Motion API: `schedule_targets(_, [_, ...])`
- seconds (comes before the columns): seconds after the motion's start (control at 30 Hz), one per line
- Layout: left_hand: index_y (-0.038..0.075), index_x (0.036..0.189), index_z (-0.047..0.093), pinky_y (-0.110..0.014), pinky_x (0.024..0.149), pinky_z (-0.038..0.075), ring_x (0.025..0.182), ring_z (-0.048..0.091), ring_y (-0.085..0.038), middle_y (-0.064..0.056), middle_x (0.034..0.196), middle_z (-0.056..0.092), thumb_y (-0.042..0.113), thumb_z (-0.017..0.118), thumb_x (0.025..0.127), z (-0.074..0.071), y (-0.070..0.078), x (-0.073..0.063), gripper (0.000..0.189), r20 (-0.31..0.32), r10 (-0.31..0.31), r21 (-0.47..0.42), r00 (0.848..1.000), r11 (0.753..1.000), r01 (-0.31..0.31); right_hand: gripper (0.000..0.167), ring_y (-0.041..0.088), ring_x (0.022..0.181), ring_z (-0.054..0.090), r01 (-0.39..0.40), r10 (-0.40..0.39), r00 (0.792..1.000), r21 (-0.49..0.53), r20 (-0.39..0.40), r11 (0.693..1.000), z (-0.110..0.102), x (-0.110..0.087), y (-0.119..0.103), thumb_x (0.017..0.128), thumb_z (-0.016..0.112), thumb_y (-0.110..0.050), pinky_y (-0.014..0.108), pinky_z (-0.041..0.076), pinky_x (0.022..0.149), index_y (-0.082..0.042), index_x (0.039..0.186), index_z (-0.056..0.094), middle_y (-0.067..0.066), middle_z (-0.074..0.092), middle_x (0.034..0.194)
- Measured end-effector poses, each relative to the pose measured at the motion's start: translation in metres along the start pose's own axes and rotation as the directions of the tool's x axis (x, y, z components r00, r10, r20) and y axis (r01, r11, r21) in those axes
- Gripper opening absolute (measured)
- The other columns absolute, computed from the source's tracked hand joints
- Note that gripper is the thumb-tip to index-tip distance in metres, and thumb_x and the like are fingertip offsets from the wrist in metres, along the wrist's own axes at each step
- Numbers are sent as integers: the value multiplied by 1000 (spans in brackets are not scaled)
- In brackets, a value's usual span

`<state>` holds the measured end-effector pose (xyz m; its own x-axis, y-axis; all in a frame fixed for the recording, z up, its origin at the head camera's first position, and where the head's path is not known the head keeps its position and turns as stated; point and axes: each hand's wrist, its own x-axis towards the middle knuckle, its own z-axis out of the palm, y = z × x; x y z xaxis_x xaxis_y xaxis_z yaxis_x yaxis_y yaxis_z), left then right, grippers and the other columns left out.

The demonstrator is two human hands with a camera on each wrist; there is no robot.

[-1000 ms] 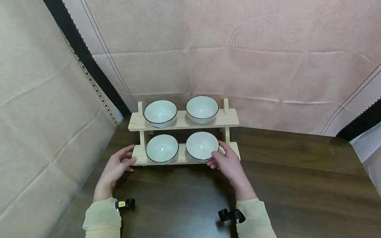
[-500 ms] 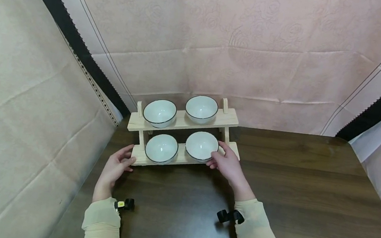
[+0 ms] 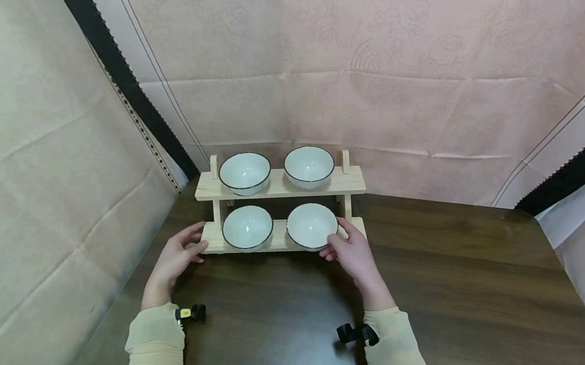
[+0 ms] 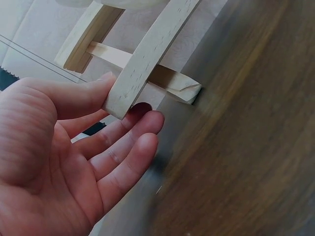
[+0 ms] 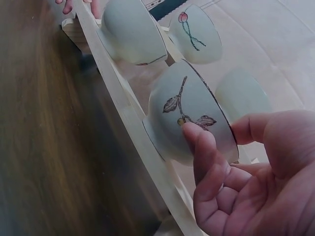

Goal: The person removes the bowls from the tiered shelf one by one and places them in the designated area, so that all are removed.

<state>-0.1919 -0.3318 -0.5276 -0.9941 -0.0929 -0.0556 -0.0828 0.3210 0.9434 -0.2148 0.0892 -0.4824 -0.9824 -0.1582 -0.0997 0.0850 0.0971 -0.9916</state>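
Observation:
A two-tier wooden rack (image 3: 285,238) holds two bowls on each tier, all white inside with dark rims. My right hand (image 3: 351,252) pinches the rim of the lower right bowl (image 3: 311,226), thumb at the rim and fingers against its outside. In the right wrist view that bowl (image 5: 184,108) shows a painted leaf sprig and stands on the lower board. At the rack's left end, my left hand (image 3: 176,261) grips the lower board's corner, thumb on top and fingers around the end. The lower left bowl (image 3: 248,227) sits between the hands.
On the upper tier stand the upper left bowl (image 3: 245,174) and the upper right bowl (image 3: 309,167). The rack is at the back of a dark wooden table (image 3: 475,302). Pale patterned cloth (image 3: 392,85) hangs right behind it, and more cloth (image 3: 41,176) rises at the left.
My right hand has shifted the lower right bowl slightly to the right along the lower board. The left hand keeps its grip on the rack's corner.

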Motion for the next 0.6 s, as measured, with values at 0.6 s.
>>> schedule_targets(0.6, [7,162,46,-33,75,64,94,68,-13,-30,139,59,11,68,106,-2,-3,2,60,4,-11,3,1000,1000,11,64,32,79,74,26,-13,995,-130,102,991,-62,-19,9,108,58,-14,38,60,74,3,164,34,15,77,86])
